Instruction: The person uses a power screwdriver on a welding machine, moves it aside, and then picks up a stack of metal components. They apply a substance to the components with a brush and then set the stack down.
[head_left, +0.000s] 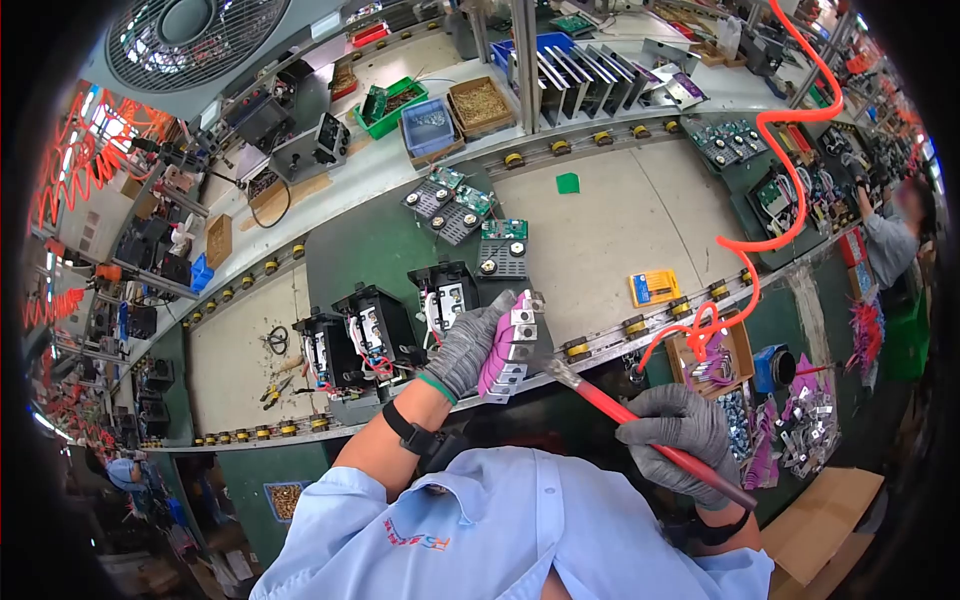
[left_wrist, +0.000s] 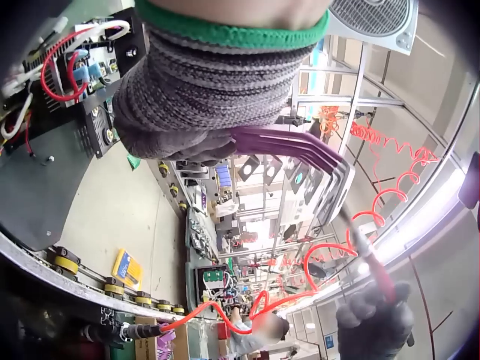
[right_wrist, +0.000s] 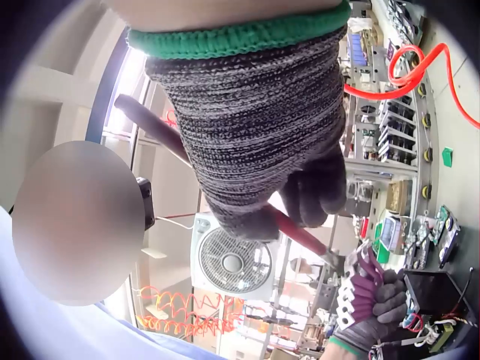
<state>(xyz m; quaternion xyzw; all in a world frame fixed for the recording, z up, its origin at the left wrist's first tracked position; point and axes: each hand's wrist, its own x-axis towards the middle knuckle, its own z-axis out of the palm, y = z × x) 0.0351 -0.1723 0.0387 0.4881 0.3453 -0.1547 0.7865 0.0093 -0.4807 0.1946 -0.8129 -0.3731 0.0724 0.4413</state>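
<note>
My gloved left hand [head_left: 468,345] grips a row of bent metal strips [head_left: 513,350] with purple sleeves over their middles. Their bare silver ends, some with square holes, fan out toward the right. In the left wrist view the purple strips [left_wrist: 292,146] stick out past the gloved fingers. My gloved right hand [head_left: 680,440] is wrapped around the long handle of a red-handled tool [head_left: 605,400]. The tool has a silver collar and a darker end, which lies right beside the strips' ends. In the right wrist view, the red handle [right_wrist: 296,234] passes under the glove.
Black open units [head_left: 375,325] with wires stand left of my left hand, circuit boards [head_left: 503,250] beyond it. A coiled red air hose [head_left: 760,245] hangs at right, above a cardboard box [head_left: 740,355] of parts. More purple strips [head_left: 808,425] lie nearby. A roller rail [head_left: 635,328] crosses the bench.
</note>
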